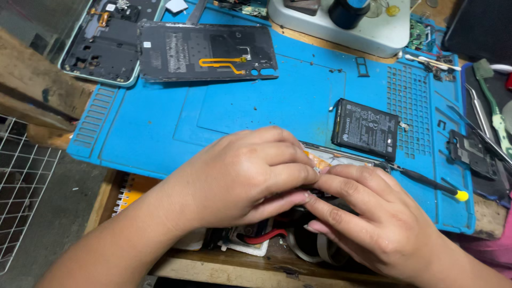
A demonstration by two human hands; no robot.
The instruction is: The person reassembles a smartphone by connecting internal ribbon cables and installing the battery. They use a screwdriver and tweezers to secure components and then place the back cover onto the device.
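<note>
a wooden desk (32,69) carries a big blue work mat (256,106) that fills most of the middle of the scene. at the far left of the mat lies an opened phone body (101,42) with a pale green rim, and just right of it, overlapping its edge, a dark back cover (208,50) with an orange flex strip on it. at the far edge stands the grey base of a microscope (346,26).

at the near edge of the mat the person's two hands meet over an opened phone frame (336,157), of which only a thin strip with a bit of orange shows behind the knuckles. the left hand (250,176) lies over it with its fingers curled down and closed on the frame. the right hand (362,218) comes in from the near right, its fingers (341,184) stretched flat and pressed on the frame, their tips touching the left hand's. the frame sits between them, mostly hidden.

just beyond the right hand, a black battery (365,129) lies tilted on the mat, apart from the frame. a thin screwdriver (426,182) with a yellow end lies to its near right, its tip close to the right hand. tweezers (482,114) lie at the far right.
</note>
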